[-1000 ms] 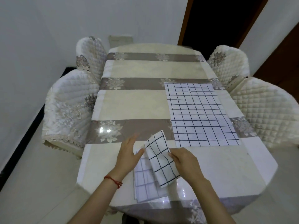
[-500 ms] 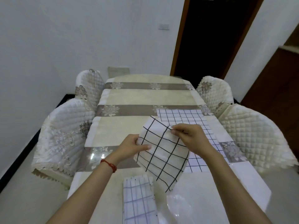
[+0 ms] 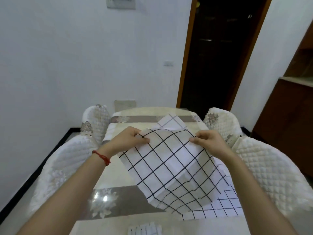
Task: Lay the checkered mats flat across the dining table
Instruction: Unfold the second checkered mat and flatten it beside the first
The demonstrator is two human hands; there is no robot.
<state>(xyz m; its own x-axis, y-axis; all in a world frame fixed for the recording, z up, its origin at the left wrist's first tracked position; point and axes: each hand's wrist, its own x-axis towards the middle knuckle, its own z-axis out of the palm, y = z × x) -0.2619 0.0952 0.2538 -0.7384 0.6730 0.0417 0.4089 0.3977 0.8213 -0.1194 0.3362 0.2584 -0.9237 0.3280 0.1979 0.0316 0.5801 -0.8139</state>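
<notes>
We hold the mat [image 3: 171,167] up over the counter [image 3: 108,180], left hand [image 3: 130,141] and right hand [image 3: 208,141] each with fingers [image 3: 144,140] clamped on a top corner, so it hangs open and its folds drop out. Below our right fingers another mat [image 3: 225,209] lies flat; a folded stack [image 3: 144,229] waits nearest us.

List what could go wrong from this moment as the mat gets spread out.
The held mat is still creased from folding between the left hand and right hand, so it may not lie flat. It hangs over the mat already laid and could land overlapping it or drag it askew. The glossy table may let it slide.
</notes>
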